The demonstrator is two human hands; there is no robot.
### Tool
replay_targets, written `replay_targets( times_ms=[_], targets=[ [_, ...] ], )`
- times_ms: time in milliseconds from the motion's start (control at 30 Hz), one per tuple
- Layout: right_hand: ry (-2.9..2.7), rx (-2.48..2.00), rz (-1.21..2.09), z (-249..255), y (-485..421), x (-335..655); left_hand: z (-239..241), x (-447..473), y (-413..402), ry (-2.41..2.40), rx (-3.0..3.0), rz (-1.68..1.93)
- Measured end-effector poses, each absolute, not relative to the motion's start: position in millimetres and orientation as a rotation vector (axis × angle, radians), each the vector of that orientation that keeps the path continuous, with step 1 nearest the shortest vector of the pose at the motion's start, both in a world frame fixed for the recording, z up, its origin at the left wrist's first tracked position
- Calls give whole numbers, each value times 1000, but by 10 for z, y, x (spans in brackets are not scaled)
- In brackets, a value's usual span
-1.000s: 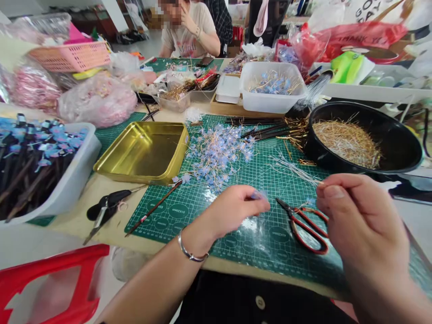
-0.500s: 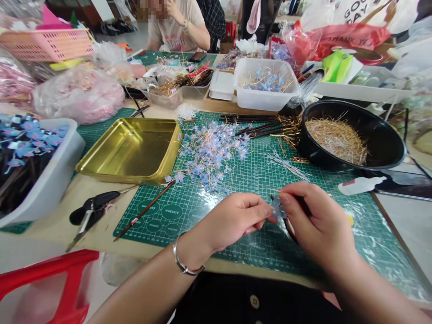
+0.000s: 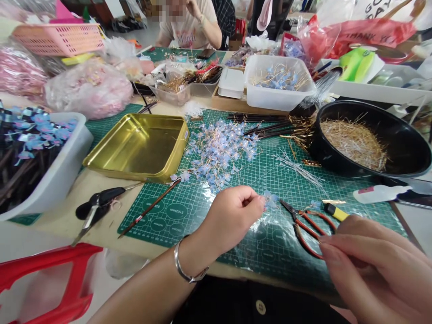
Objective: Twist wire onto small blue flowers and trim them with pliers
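Observation:
My left hand (image 3: 232, 217) is pinched shut on a small blue flower (image 3: 270, 199) just above the green cutting mat (image 3: 189, 211). My right hand (image 3: 378, 265) is low at the right, fingers pressed together beside the red-handled scissors (image 3: 305, 223); what it holds, if anything, is hidden. A heap of blue wired flowers (image 3: 219, 153) lies on the mat beyond my left hand. A yellow-handled tool (image 3: 334, 210) lies right of the scissors.
A gold tin (image 3: 138, 146) sits left of the heap, black scissors (image 3: 97, 204) and a thin brown stick (image 3: 150, 208) before it. A black bowl of gold pins (image 3: 367, 139) stands right. White tubs (image 3: 276, 83), bags and a red stool (image 3: 50, 283) surround. Another person sits across.
My right hand has pulled away from the left, down and to the right, uncovering the red scissors. My left hand still pinches the blue flower.

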State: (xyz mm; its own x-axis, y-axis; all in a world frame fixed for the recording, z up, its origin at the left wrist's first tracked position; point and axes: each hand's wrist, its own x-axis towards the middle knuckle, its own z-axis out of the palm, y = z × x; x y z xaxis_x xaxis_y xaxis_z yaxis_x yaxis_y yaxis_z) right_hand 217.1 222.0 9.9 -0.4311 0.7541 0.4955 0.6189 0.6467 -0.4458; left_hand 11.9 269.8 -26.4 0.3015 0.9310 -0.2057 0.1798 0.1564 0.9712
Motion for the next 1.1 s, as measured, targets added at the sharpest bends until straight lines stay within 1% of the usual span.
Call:
replay_targets(
  times_ms=[100, 333, 433, 633, 900, 1100],
  targets=[
    [-2127, -1156, 346, 35, 2170, 2200, -275, 117, 2693, 1181, 1387, 767],
    [-2026, -1345, 371, -7, 2179, 2144, -296, 136, 2682, 1215, 1631, 815],
    [-1995, -1336, 364, -43, 2222, 2119, -296, 151, 2677, 1231, 1717, 831],
    [-2022, -1333, 225, -134, 2273, 2044, -283, 190, 2647, 1186, 1806, 846],
    [-2131, -1164, 77, -226, 2367, 2014, -293, 200, 2614, 1147, 1770, 825],
    [-2205, -1173, -82, -273, 2396, 2014, -276, 216, 2606, 1134, 1810, 822]
  ],
)
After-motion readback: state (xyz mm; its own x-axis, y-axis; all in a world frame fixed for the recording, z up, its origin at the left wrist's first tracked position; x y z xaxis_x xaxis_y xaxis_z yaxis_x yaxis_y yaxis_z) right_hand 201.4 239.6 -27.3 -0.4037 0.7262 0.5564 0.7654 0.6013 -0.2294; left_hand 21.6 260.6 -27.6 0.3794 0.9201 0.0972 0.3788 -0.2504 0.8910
